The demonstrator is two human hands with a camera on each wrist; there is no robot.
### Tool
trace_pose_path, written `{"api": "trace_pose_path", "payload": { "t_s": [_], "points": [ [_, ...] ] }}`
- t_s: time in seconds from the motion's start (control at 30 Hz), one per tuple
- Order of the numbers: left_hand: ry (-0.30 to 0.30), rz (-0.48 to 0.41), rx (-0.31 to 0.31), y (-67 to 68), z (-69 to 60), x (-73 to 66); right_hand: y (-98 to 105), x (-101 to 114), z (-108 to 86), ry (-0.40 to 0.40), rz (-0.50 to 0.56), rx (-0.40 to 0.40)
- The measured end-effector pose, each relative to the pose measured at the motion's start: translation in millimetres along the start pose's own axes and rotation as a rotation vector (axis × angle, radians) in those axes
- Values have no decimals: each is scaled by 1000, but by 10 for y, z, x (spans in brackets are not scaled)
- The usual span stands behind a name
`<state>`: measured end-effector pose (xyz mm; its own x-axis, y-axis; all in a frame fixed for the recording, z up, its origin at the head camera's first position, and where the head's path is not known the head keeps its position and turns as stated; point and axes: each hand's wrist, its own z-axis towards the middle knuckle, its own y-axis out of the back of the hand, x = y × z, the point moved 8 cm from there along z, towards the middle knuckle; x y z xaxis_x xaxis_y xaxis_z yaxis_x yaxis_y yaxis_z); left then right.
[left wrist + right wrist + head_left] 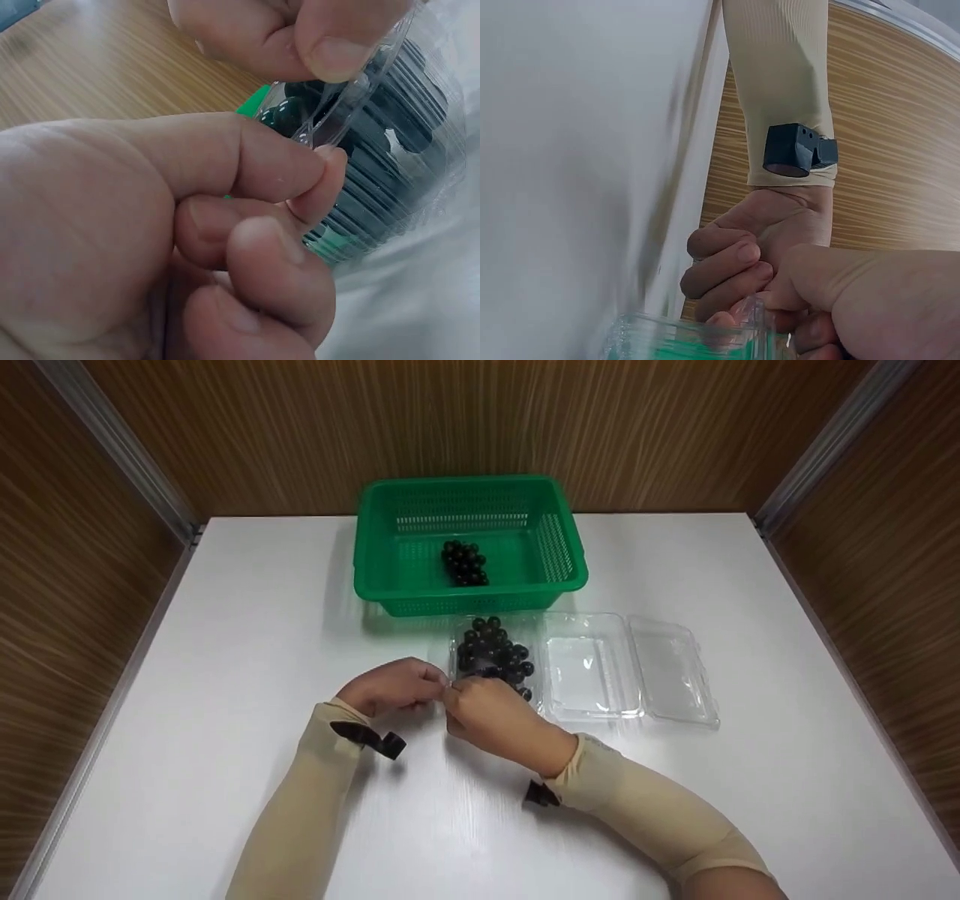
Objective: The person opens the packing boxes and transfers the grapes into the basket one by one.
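A clear plastic box [538, 660] lies unfolded on the table, with dark grapes [491, 649] in its left section. At that section's left edge my left hand [397, 684] pinches the clear rim [304, 135] between thumb and forefinger, its other fingers curled. Close beside it, my right hand [499, 720] also holds the box's edge, thumb against the rim in the left wrist view. The right wrist view shows both hands meeting at the box's corner [761, 330]. The middle section [589, 675] and the right flap [675, 671] hold nothing.
Behind the box stands a green basket [469, 601] with another bunch of dark grapes [465, 562] inside. White table surface [225, 660] extends to both sides, bounded by wood-grain panels [480, 427] at the back and sides.
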<state>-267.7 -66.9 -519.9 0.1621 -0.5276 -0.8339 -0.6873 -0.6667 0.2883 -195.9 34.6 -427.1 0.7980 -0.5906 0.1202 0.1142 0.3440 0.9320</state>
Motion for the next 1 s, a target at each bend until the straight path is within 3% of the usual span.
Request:
{"api": "trace_pose_path", "payload": {
  "t_s": [0.13,0.2,0.47,0.77,1.0],
  "points": [
    [1,46,-7,20,-3,-28,239,-71,19,-26,52,-103],
    [0,54,-5,27,-15,-55,312,-104,22,-39,55,-118],
    [-10,22,-31,22,-27,-81,161,-61,18,0,0,6],
    [-47,25,-99,26,-26,-127,148,-66,-6,16,-60,-3],
    [-65,53,-113,23,-22,-139,161,-80,7,17,-46,-12]
  ]
}}
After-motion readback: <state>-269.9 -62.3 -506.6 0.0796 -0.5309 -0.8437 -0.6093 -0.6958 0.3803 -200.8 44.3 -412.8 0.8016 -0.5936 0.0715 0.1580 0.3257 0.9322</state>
